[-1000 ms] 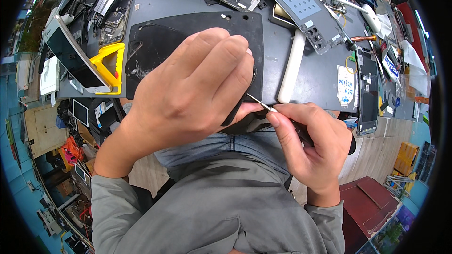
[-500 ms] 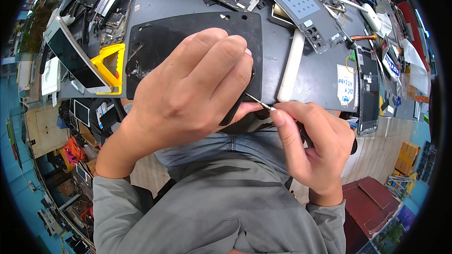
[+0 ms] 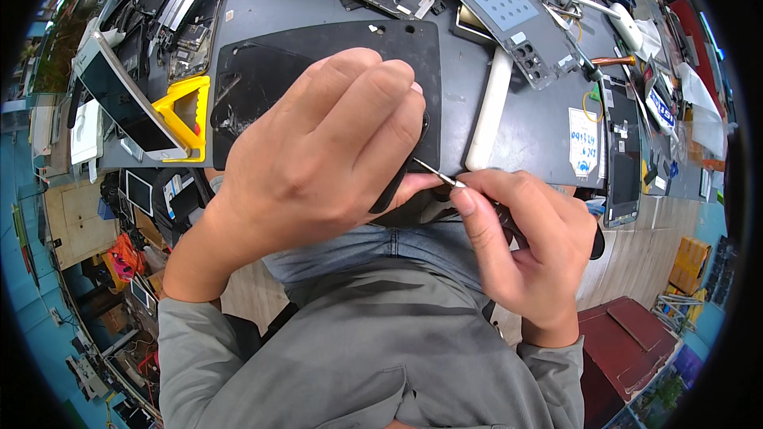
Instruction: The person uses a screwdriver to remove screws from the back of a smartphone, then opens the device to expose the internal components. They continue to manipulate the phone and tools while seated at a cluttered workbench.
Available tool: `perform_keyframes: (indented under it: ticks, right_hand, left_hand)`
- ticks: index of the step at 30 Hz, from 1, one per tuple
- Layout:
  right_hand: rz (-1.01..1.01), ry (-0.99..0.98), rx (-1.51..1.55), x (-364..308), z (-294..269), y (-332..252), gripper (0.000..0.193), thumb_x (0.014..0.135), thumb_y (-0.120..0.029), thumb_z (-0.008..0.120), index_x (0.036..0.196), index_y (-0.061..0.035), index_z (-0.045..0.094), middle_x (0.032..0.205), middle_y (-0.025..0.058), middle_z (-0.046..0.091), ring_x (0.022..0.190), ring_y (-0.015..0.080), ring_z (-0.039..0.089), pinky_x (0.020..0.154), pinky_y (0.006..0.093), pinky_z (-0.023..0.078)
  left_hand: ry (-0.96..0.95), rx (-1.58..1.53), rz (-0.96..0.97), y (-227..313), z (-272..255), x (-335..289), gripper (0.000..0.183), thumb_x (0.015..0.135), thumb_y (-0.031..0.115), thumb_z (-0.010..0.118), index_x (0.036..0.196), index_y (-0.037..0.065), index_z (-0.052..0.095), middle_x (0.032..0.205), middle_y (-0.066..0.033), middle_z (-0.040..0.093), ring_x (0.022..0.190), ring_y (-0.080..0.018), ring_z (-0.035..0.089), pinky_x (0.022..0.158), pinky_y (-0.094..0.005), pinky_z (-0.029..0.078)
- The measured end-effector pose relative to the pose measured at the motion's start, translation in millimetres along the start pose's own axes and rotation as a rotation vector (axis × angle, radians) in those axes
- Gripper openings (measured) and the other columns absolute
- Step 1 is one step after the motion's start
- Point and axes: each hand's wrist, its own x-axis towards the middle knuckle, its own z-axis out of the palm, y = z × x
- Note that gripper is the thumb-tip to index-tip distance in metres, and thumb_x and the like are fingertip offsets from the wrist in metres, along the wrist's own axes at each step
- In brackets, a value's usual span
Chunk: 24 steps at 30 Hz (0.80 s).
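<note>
My left hand is closed around a thin black device, which looks like a phone standing on edge; most of it is hidden behind my fingers. In a pinch of thumb and forefinger, my right hand holds a thin metal screwdriver. Its slim tip meets the device's edge or lies very close to it, just right of my left hand. Behind both hands, a scuffed black mat lies at the front of the grey table.
Left of the mat, a phone leans on a yellow stand. A white rod-like handle lies to the right, below a blue-grey perforated panel. Phone parts crowd the far side. A long black phone frame sits at the right edge.
Almost nothing differs. My right thumb has shifted slightly to the left on the screwdriver, while the device and my left hand stay nearly where they were.
</note>
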Motion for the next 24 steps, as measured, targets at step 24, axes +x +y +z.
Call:
perform_keyframes:
  ticks: [24]
  right_hand:
    - [0.002,0.001,0.017,2,-1,-1,0.014,0.092,0.003,0.088,0.101,0.0020,0.077,0.085,0.0122,0.076,0.065,0.0257,0.072,0.059,0.0361,0.055]
  left_hand:
    - [0.002,-0.002,-0.003,0,0,0,0.066,0.087,0.043,0.091,0.124,-0.009,0.075,0.122,-0.0194,0.069,0.109,-0.0416,0.070,0.095,-0.0496,0.063]
